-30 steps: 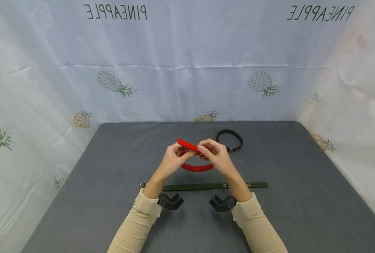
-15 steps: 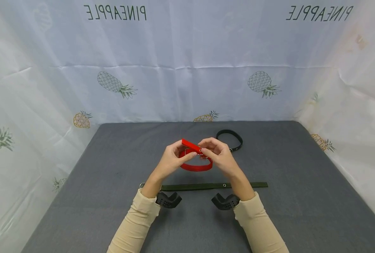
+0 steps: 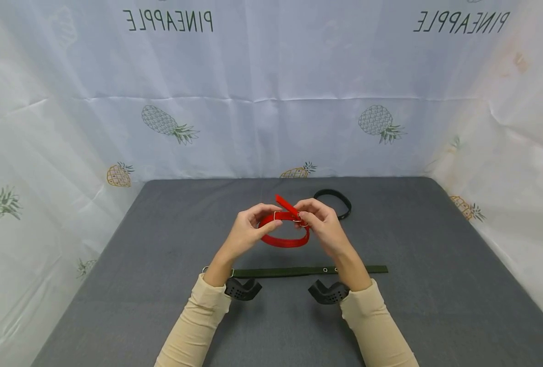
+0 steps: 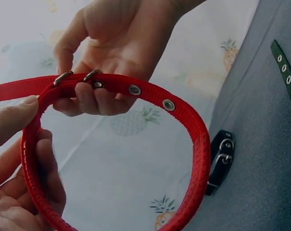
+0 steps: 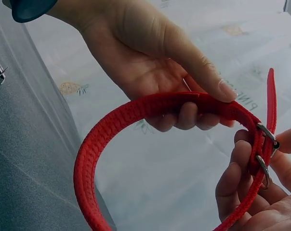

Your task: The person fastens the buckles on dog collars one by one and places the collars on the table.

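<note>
A red dog collar [image 3: 285,243], bent into a loop with its strap through a metal buckle [image 4: 63,78], is held up above the table between both hands. My left hand [image 3: 248,229] grips the collar's left side, with the thumb along the band in the right wrist view. At the collar's right, my right hand [image 3: 322,224] pinches the band beside the buckle and a metal ring [image 4: 92,75]. From there the loose strap end [image 3: 284,203] sticks up toward the upper left. Metal eyelets [image 4: 168,105] show along the band.
A green collar [image 3: 280,272] lies stretched out flat on the grey table [image 3: 436,285], below the hands and partly behind the forearms. Behind the right hand lies a black collar [image 3: 342,199], closed in a loop. White pineapple-print cloth [image 3: 271,127] surrounds the table.
The strap end has swung up and to the right, out from the left fingers. More of the red loop and its buckle shows, and the right hand has shifted slightly right.
</note>
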`<state>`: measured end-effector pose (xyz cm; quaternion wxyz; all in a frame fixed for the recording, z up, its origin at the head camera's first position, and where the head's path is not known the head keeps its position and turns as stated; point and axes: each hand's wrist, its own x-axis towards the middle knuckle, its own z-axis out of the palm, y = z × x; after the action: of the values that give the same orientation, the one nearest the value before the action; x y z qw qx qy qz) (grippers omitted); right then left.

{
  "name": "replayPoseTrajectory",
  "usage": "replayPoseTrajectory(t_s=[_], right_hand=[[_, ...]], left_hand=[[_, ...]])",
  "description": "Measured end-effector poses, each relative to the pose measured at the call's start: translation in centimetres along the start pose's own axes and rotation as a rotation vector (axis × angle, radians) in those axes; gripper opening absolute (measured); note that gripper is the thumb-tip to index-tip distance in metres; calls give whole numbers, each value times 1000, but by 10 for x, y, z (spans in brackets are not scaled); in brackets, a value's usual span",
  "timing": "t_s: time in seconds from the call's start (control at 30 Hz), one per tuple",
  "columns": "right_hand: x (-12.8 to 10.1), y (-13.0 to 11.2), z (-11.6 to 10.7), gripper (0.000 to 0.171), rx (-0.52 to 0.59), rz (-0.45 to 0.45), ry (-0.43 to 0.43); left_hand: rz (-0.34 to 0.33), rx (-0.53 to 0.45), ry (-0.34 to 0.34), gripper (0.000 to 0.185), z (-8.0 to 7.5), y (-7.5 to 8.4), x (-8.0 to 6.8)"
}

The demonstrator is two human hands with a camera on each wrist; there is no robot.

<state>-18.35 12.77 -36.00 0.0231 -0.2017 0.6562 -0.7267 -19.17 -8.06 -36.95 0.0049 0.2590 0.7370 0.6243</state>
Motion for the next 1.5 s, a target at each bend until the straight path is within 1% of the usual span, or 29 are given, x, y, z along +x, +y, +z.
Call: replayPoseTrajectory(t_s=[0.2, 0.33, 0.53, 0.6, 0.7, 0.8, 0.97, 1.03, 1.23, 1.37, 1.5], right_hand=[[0, -2, -1, 17, -36, 29, -12], [0, -4, -2, 15, -65, 66, -31], [-1, -4, -1, 36, -126, 94, -64], [-1, -4, 0, 36, -143, 103, -64], [-1, -4, 0, 28, -146, 116, -51], [-1, -5, 1, 23, -138, 95, -44], [-1, -7, 0, 24, -119, 38, -45], [-1, -7, 0, 23, -115, 20, -46], [-2, -6, 0, 19, -87, -35, -44], [-2, -4, 0, 21, -73, -63, -56], [-3, -4, 1, 23, -83, -73, -56]], left_hand=[[43, 12, 1, 28, 2, 2, 0], [50, 42, -10, 29, 4, 3, 0], [54, 101, -13, 29, 7, 0, -1], [56, 109, -17, 29, 7, -1, -1], [61, 104, -32, 31, 6, 0, -2], [68, 89, -49, 33, 5, 2, -2], [105, 78, -60, 32, 4, 4, -2], [125, 81, -49, 32, 4, 4, -2], [120, 108, -6, 35, 6, 3, -2], [115, 115, 8, 32, 7, 2, -1], [128, 121, 21, 29, 7, 1, -1]])
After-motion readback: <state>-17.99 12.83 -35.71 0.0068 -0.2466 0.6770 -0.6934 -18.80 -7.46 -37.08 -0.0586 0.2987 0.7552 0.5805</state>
